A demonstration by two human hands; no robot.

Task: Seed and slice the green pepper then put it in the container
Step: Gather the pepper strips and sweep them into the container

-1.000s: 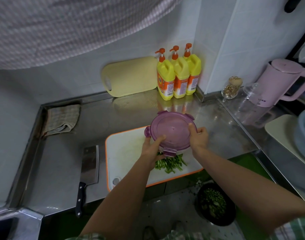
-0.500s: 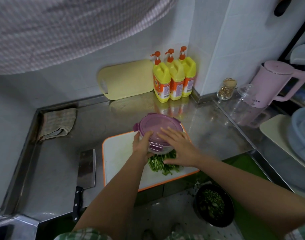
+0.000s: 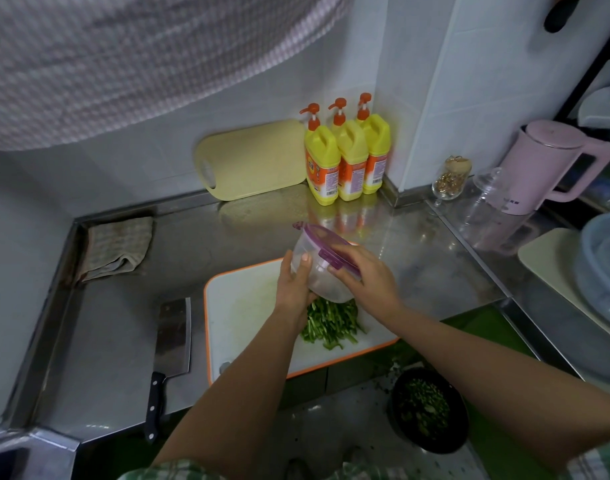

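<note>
A clear round container (image 3: 322, 278) with a purple clip lid (image 3: 326, 242) is tilted in the air above the white, orange-rimmed cutting board (image 3: 241, 306). My left hand (image 3: 294, 289) cups its left side and bottom. My right hand (image 3: 369, 280) lies over the lid's near edge, fingers on a purple clip. Under the container a pile of green pepper strips (image 3: 331, 325) lies on the board.
A cleaver (image 3: 170, 348) lies on the steel counter left of the board, a folded cloth (image 3: 118, 247) further back. Three yellow pump bottles (image 3: 346, 161) and a yellow board (image 3: 251, 161) stand against the wall. A black bin (image 3: 428, 410) with green scraps sits on the floor.
The container has tipped from lid-up to tilted, its lid now facing up and right. My right hand moved from flat on the lid to its near clip; my left hand slid under.
</note>
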